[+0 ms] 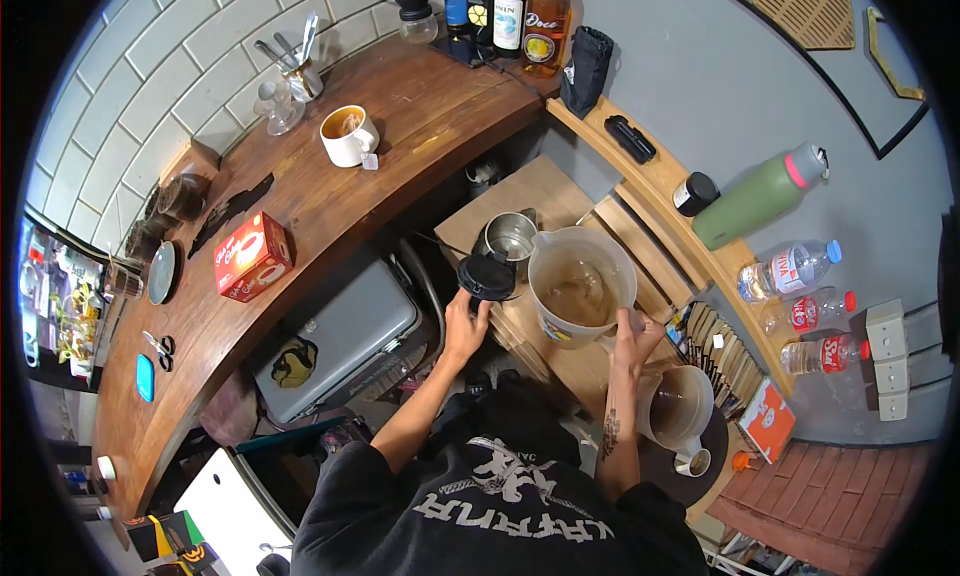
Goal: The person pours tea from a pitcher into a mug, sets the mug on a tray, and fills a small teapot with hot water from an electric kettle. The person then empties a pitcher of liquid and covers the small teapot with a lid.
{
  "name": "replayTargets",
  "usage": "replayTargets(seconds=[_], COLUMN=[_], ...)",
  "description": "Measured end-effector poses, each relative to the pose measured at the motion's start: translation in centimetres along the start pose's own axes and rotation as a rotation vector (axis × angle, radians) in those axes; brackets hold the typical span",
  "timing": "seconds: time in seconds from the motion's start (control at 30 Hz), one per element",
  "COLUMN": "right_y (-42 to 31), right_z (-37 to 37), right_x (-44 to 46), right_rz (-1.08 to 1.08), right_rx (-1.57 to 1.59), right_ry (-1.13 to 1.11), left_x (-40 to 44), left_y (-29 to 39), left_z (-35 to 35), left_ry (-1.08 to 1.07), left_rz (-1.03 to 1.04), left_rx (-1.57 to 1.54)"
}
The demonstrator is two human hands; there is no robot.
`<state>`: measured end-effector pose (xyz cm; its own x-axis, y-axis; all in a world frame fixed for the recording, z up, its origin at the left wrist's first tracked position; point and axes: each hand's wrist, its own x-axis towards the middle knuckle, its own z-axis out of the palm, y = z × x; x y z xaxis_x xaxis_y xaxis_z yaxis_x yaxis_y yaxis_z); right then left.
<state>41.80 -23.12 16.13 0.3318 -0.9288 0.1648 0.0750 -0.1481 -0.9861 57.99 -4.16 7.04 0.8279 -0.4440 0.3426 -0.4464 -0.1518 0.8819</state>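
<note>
My left hand (466, 323) is closed on the black lid (487, 277) of a metal kettle (511, 236), whose open top faces up beside it. My right hand (635, 338) grips the handle side of a large translucent pitcher (583, 284), with some cloudy liquid inside. The pitcher stands right of the kettle, close against it, over the wooden surface (540, 191). A second translucent pitcher (680, 404) is below my right hand, with a small metal cup (692, 463) next to it.
On the curved wooden counter (400, 126) are a white mug (349, 136) with a tea bag tag, a red box (254, 257) and scissors (161, 349). A narrow shelf at right holds a green bottle (750, 201) and plastic bottles (790, 271). A grey case (340, 326) lies below the counter.
</note>
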Motion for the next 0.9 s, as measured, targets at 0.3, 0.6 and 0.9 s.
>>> replayTargets(seconds=[0.3, 0.6, 0.9], right_y=[-0.3, -2.1, -1.9], right_z=[1.0, 2.7, 2.9], right_x=[2.3, 2.9, 3.9], right_rz=[-0.044, -0.028, -0.023], right_rx=[-0.162, -0.187, -0.227], right_ry=[-0.116, -0.135, -0.111], left_x=[-0.3, -0.3, -0.5], left_y=[0.2, 0.1, -0.2], left_z=[-0.3, -0.3, -0.1], left_ry=[0.047, 0.068, 0.066], left_rz=[-0.01, 0.019, 0.032], left_rx=[0.04, 0.045, 0.072])
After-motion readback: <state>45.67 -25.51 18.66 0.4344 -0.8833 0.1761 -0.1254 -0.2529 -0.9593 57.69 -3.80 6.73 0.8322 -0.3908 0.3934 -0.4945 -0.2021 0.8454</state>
